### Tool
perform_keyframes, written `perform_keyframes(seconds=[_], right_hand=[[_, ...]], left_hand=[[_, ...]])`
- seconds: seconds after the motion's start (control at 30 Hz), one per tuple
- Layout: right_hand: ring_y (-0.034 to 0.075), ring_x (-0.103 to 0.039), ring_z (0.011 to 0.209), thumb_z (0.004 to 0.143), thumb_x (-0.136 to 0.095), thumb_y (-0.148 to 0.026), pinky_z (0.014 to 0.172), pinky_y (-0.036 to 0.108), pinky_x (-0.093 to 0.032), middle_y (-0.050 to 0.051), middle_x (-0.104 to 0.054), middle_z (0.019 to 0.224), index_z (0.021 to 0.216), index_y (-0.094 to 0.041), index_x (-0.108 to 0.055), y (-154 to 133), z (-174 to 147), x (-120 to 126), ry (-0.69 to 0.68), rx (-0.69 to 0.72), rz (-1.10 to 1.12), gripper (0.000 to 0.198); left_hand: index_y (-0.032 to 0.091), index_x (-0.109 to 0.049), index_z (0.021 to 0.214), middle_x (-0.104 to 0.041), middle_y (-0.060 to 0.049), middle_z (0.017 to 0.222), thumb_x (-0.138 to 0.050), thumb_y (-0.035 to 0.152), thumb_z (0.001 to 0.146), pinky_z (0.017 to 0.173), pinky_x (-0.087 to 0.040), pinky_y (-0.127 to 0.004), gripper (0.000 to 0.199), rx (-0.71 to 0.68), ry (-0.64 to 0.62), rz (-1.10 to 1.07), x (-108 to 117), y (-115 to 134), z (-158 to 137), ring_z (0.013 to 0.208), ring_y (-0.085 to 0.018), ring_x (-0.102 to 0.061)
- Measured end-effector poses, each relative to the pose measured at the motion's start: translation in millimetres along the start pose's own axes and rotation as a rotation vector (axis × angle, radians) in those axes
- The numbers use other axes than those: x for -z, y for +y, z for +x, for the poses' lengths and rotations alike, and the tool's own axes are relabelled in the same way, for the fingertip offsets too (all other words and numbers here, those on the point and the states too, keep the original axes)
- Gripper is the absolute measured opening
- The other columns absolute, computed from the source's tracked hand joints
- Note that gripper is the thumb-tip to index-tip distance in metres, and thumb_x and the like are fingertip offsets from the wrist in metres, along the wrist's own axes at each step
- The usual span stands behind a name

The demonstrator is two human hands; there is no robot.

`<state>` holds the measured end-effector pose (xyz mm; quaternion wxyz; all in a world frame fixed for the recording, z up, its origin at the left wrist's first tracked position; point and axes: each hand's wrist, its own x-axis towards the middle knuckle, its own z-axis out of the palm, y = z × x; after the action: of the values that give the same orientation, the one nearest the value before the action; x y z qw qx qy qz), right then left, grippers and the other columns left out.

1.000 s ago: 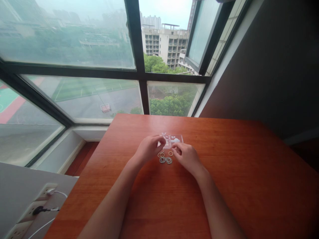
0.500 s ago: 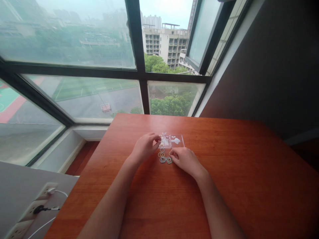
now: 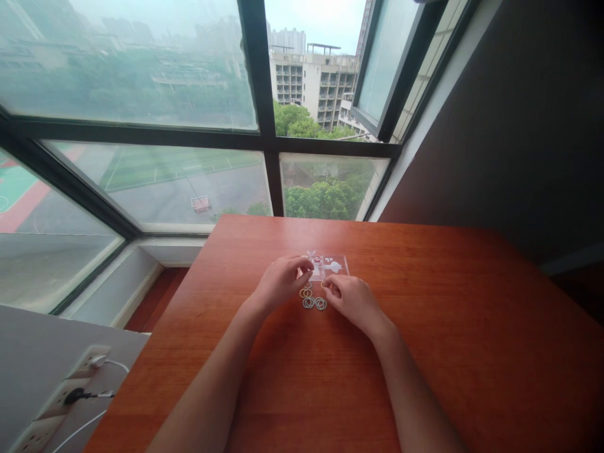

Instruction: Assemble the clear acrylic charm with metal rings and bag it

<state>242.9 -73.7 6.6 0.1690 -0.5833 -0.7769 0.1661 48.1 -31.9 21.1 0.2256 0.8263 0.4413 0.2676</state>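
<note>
A clear plastic box [image 3: 337,267] with its lid open lies flat on the table, with small pieces in its left part. Over its left front edge is my left hand [image 3: 284,280], fingers curled and the thumb a little apart from them; I see nothing between them. My right hand [image 3: 353,298] is just in front of the box's right part, thumb and forefinger pinched on a small yellowish ring, partly hidden. Several small rings lie between the hands: pale yellow rings [image 3: 306,293] and grey-green rings [image 3: 308,302]. Another ring is partly covered by my left fingertips.
The reddish-brown wooden table [image 3: 425,327] spreads out on all sides of the box. Beyond its far edge stand framed windows [image 3: 330,189]. Wall sockets [image 3: 61,397] with plugged-in cables are at lower left, and a dark wall [image 3: 519,138] rises at right.
My left hand has moved right, and slightly nearer to me, across the box's left part toward my right hand. My right hand has shifted slightly, still pinching the ring.
</note>
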Motion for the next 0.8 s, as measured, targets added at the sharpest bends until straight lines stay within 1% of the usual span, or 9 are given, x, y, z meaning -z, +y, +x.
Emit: perform_keyframes(seconds=[0.13, 0.2, 0.33, 0.47, 0.63, 0.8], right_hand=[[0.014, -0.059, 0.070, 0.087, -0.056, -0.024, 0.063, 0.023, -0.033, -0.001, -0.068, 0.076, 0.089, -0.024, -0.067, 2, 1, -2, 0.056, 0.021, 0.036, 0.012], [0.014, -0.059, 0.069, 0.087, -0.055, -0.025, 0.064, 0.023, -0.034, 0.000, -0.067, 0.074, 0.090, -0.024, -0.067, 3, 1, -3, 0.074, 0.021, 0.045, 0.012], [0.013, -0.057, 0.065, 0.086, -0.055, -0.025, 0.064, 0.022, -0.035, -0.001, -0.064, 0.070, 0.088, -0.023, -0.067, 5, 2, -4, 0.100, 0.028, 0.070, 0.012], [0.013, -0.056, 0.063, 0.085, -0.056, -0.024, 0.064, 0.022, -0.035, -0.002, -0.062, 0.066, 0.087, -0.023, -0.067, 4, 2, -5, 0.126, 0.043, 0.099, 0.012], [0.012, -0.055, 0.063, 0.086, -0.055, -0.024, 0.064, 0.022, -0.036, -0.001, -0.064, 0.071, 0.090, -0.023, -0.067, 4, 1, -4, 0.151, 0.038, 0.118, 0.012], [0.013, -0.056, 0.064, 0.088, -0.055, -0.025, 0.064, 0.022, -0.035, -0.002, -0.064, 0.071, 0.089, -0.023, -0.066, 1, 0, -3, 0.135, 0.035, 0.108, 0.011]], left_hand=[[0.018, -0.070, 0.089, -0.068, -0.001, 0.077, -0.056, 0.016, 0.080, 0.059, -0.041, -0.019, 0.016, -0.013, -0.094, -0.110, -7, 4, 0, 0.063, -0.010, -0.056], [0.019, -0.070, 0.090, -0.069, -0.001, 0.078, -0.056, 0.017, 0.081, 0.060, -0.042, -0.018, 0.017, -0.021, -0.120, -0.150, -10, 5, 0, 0.064, -0.010, -0.058], [0.017, -0.070, 0.083, -0.069, -0.002, 0.077, -0.056, 0.015, 0.080, 0.061, -0.042, -0.018, 0.014, -0.024, -0.114, -0.170, -12, 4, 1, 0.067, -0.011, -0.059], [0.017, -0.069, 0.078, -0.067, -0.001, 0.073, -0.056, 0.013, 0.078, 0.060, -0.042, -0.018, 0.014, -0.027, -0.109, -0.171, -14, 3, 1, 0.065, -0.011, -0.058], [0.017, -0.068, 0.078, -0.067, -0.001, 0.073, -0.056, 0.011, 0.077, 0.060, -0.042, -0.019, 0.014, -0.045, -0.077, -0.129, -12, 2, 1, 0.064, -0.011, -0.056], [0.017, -0.065, 0.077, -0.066, -0.001, 0.075, -0.055, 0.014, 0.080, 0.060, -0.040, -0.020, 0.011, 0.002, 0.054, 0.007, -1, -6, 1, 0.062, -0.010, -0.054]])
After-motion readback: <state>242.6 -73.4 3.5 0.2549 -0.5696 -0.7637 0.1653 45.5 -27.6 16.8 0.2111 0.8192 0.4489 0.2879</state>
